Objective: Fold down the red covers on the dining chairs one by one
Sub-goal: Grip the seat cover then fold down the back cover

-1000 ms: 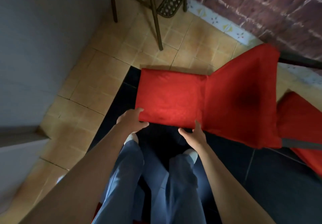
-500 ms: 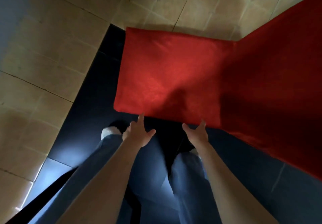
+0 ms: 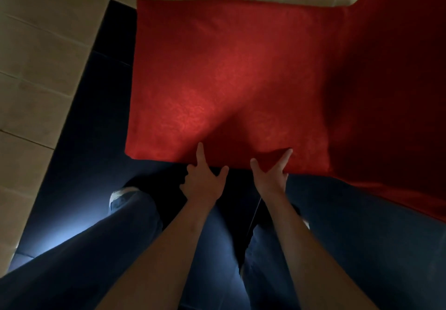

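One red cover (image 3: 229, 75) is in view, drawn over the seat of one dining chair (image 3: 395, 92) and running up the chair's back at right, where the cloth lies in deep shadow. Two bare hands and two forearms enter from below. The left hand (image 3: 205, 179) sits at the near edge of the cover, its forefinger stretched forward onto the red cloth, its thumb spread to the side and the other fingers loosely bent; it holds nothing. The right hand (image 3: 272, 172) is just beside it, thumb and fingers pinching a small raised fold of the cover at the same near edge. The two hands are close together but apart. Two legs in blue trousers (image 3: 101, 261) stand below the seat edge, and one pale shoe (image 3: 120, 197) shows at the left leg; the other foot is mostly hidden. The floor has two zones: beige tiles (image 3: 43, 63) at left and top, and a dark glossy strip (image 3: 79, 165) under the chair and the person, with a pale reflection at lower left. No container is visible.
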